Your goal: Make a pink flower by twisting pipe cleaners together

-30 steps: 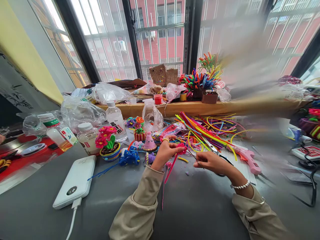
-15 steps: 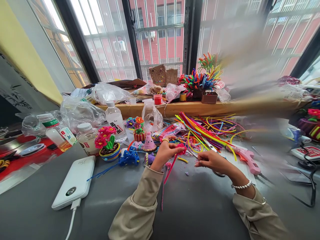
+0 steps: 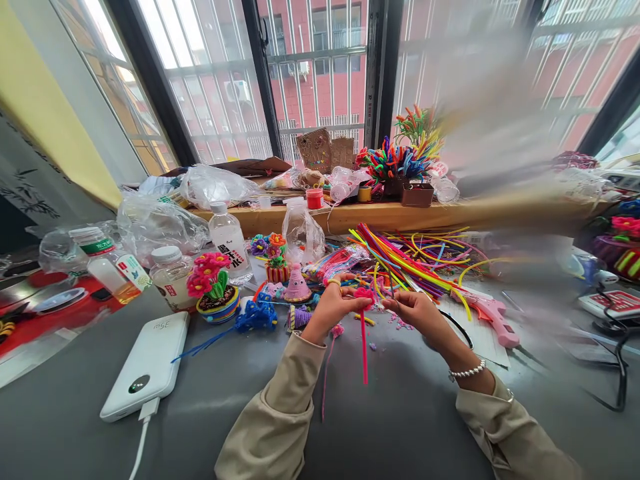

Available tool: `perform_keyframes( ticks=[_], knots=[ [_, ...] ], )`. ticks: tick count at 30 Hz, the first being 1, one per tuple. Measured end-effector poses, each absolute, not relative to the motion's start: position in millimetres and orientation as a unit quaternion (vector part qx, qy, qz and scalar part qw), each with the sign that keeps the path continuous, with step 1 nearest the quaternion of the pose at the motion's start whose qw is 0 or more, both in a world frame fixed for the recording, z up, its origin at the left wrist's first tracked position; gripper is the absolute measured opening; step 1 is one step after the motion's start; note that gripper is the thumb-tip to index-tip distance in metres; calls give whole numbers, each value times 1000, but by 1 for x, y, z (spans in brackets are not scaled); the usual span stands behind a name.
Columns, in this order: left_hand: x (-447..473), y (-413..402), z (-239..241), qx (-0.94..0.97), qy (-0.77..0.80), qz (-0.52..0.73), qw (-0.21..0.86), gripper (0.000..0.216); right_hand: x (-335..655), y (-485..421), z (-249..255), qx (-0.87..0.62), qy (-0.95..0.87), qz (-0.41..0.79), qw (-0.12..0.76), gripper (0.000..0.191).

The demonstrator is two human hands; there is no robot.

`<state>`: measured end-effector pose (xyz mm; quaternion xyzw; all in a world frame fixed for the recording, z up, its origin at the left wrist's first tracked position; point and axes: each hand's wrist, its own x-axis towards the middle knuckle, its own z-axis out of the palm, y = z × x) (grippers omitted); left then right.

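Observation:
Between its thumb and fingers, my left hand (image 3: 336,308) pinches a pink pipe-cleaner flower (image 3: 365,295), with a straight pink stem hanging down from it. Just to the right, the fingertips of my right hand (image 3: 413,312) are pinched together close to the flower. A pair of scissors (image 3: 457,327) is held in that hand; its black handle loop shows behind the wrist side, and its blades are mostly hidden. Below my left hand lies a smaller pink flower piece (image 3: 337,330) with a thin stem. A yellow pipe-cleaner scrap (image 3: 367,321) is beneath my hands.
Loose pipe cleaners (image 3: 395,260) are heaped behind my hands. A pink glue gun (image 3: 497,320) lies at right. Leftward are a blue pipe-cleaner bundle (image 3: 256,316), a potted pink flower (image 3: 210,273), a white power bank (image 3: 147,363) with a cable, and bottles (image 3: 230,240).
My right hand has turned, bringing its fingertips up toward the flower and swinging the scissors' handle outward. The pink stem under my left hand now hangs straight instead of slanting.

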<state>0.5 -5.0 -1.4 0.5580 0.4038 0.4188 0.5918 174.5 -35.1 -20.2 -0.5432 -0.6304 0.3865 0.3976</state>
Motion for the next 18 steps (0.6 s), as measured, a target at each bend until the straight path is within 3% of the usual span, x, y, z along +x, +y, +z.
perform_keyframes(
  ticks=[6, 13, 18],
  knots=[
    [3, -9, -1, 609, 358, 351, 614, 67, 174, -34, -26, -536, -597, 413, 430, 41],
    [4, -9, -10, 659, 325, 289, 613, 69, 173, -37, -19, -519, -614, 448, 391, 37],
    [5, -8, -7, 640, 341, 364, 585, 61, 172, -36, -20, -525, -571, 422, 469, 34]
  ],
)
